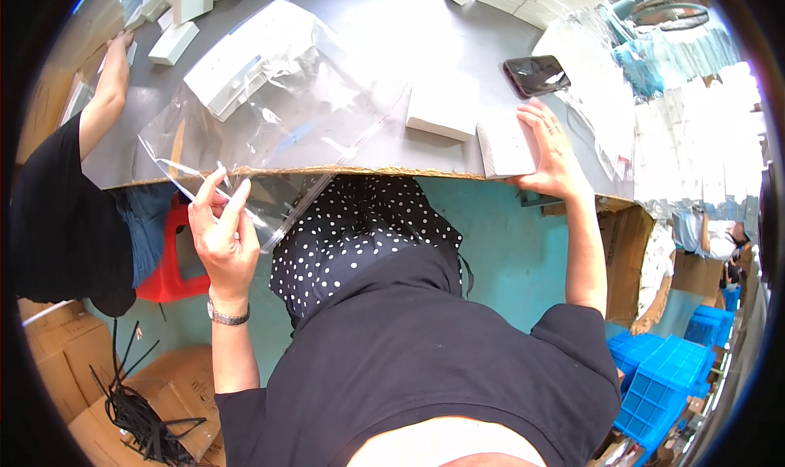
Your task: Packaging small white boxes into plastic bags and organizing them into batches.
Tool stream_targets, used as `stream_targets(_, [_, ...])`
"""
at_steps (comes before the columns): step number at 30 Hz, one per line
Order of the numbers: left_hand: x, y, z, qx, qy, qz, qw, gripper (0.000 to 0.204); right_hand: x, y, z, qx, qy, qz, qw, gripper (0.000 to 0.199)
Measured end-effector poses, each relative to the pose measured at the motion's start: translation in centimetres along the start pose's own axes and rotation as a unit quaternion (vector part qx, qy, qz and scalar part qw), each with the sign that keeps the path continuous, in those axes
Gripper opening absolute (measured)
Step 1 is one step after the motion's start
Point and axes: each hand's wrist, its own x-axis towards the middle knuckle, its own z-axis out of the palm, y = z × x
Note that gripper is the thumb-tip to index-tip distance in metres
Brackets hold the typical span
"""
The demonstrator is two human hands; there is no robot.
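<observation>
Head view: left hand [221,230] pinches the clear plastic bag [270,115] at centre-left, grip clenched on its edge, holding it open. Right hand [552,152] lies flat, released, steadying a white box [503,144] at the table [425,25] edge.

A: Table [458,66] grey. Small boxes [441,111] white; plastic bag [270,115] clear, glinting.

B: Phone [536,74] black, glossy. Skirt [360,230] black with white polka dots; top [409,361] plain black.

A: Stool [168,254] red. Crates [662,377] bright blue. Cartons [82,361] brown. Floor [507,246] teal, possibly painted.
</observation>
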Motion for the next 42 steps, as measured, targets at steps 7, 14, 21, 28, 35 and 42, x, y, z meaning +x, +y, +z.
stream_targets(7, [0.4, 0.5, 0.3, -0.003, 0.001, -0.004, 1.000, 0.058, 4.6, -2.8, 1.0, 0.346, 0.207, 0.064, 0.913, 0.083])
stream_targets(14, [-0.3, 0.8, 0.4, -0.001, 0.003, -0.057, 0.998, 0.076, 6.8, -3.0, 3.3, 0.175, 0.090, -0.059, 0.979, 0.081])
stream_targets(21, [0.0, 1.0, -0.2, -0.087, -0.025, -0.054, 0.994, 0.076, 5.3, -7.9, 3.5, 0.343, 0.109, -0.084, 0.929, 0.082])
stream_targets(28, [1.4, 1.7, -2.2, -0.105, -0.062, -0.040, 0.992, 0.084, 15.3, -20.5, 8.6, 0.517, -0.070, -0.177, 0.835, 0.081])
stream_targets(35, [1.5, 1.5, -3.2, -0.085, -0.046, -0.032, 0.995, 0.086, 19.9, -27.0, 11.8, 0.409, 0.054, -0.235, 0.880, 0.076])
stream_targets(42, [3.0, 0.5, -0.7, -0.071, -0.034, -0.007, 0.997, 0.085, 19.6, -31.8, 12.1, 0.246, 0.194, -0.185, 0.931, 0.068])
